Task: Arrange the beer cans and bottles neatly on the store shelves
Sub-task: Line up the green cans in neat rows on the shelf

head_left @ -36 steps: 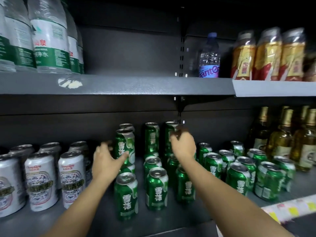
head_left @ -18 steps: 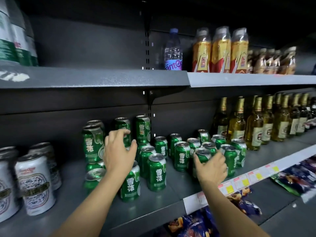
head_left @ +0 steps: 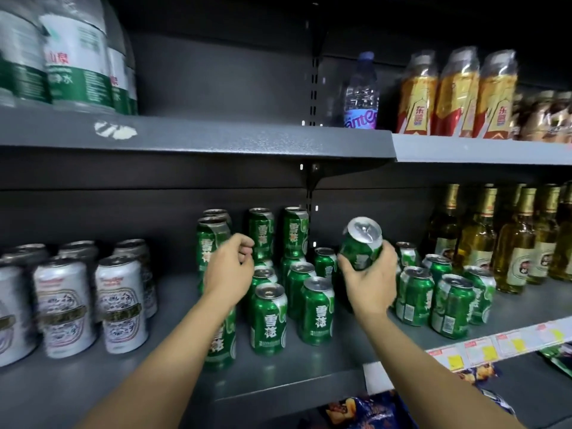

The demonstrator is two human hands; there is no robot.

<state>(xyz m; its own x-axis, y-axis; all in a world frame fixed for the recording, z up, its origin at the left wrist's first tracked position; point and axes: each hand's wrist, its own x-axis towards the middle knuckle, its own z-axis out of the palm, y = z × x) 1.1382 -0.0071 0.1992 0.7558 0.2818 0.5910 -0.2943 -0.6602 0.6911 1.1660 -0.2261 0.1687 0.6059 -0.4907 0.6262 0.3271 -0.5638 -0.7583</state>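
Green can (head_left: 360, 247) marked 雪花 sits tilted in right hand (head_left: 373, 281)'s curled fingers (head_left: 346, 267); left hand (head_left: 230, 270) loosely curled, empty.

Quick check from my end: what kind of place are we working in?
Most likely a shop's drinks aisle: metal shelves stocked with rows of green beer cans and bottles, with price tags along the shelf edge.

Roughly eighteen green cans (head_left: 268, 320).
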